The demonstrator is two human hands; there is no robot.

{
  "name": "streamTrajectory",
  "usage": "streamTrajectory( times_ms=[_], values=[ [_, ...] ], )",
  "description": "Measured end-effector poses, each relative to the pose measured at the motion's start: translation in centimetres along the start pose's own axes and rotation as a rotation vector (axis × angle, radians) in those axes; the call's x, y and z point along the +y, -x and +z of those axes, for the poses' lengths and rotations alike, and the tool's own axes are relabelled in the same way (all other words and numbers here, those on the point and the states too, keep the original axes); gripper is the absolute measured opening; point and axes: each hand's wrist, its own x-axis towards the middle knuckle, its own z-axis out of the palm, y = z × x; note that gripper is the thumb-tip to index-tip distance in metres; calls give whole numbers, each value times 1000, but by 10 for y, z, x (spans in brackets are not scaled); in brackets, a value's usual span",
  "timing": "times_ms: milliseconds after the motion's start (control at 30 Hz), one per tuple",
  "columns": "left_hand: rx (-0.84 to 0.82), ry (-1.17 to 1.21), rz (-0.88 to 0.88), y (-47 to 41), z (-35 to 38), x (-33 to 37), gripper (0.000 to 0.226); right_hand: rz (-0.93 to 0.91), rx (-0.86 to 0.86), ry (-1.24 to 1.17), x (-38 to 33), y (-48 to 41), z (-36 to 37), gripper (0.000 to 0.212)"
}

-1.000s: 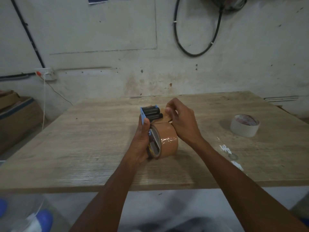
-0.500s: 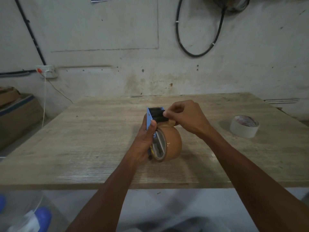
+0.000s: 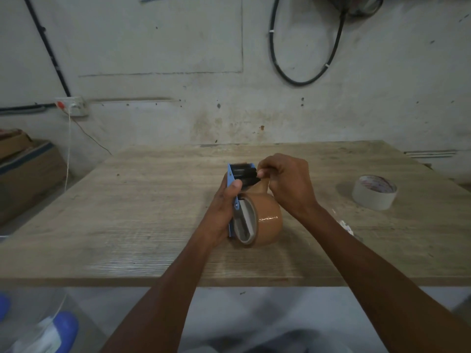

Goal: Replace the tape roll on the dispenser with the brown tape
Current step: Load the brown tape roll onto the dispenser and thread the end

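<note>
The wooden surface point(image 3: 127, 225) spans the lower middle of the view, set against a stained wall. Two bare forearms extend from the lower edge and converge near its centre.

The left hand point(image 3: 224, 210) wraps the blue dispenser point(image 3: 232, 178) from the left side, the thumb pressed across the frame edge and the fingers closed around the body behind it (they are mostly hidden). The dispenser stands roughly upright, serrated blade end pointing away from the person.

The brown tape point(image 3: 267, 222) is seated on the dispenser, on its right side, its lower edge at or just above the surface; contact cannot be confirmed. A strip of tape runs from the roll up toward the black roller section.

The right hand point(image 3: 288, 184) arches over the roll, wrist raised, thumb and forefinger pinched together at the black roller part, apparently on the tape end.

A white tape roll point(image 3: 374, 191) lies flat on the surface, well apart to the right.
</note>
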Motion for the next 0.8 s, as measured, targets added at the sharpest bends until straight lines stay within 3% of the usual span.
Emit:
streamTrajectory(
  times_ms=[267, 600, 800],
  values=[
    [37, 4, -4, -1, 3, 1, 37, -6, 105, -57, 1, 1, 8, 23],
    [20, -72, 26, 0, 4, 2, 44, 276, 91, -197, -8, -2, 4, 30],
    [23, -58, 25, 1, 5, 1, 51, 133, 126, -156, -7, -2, 5, 24]
  ],
)
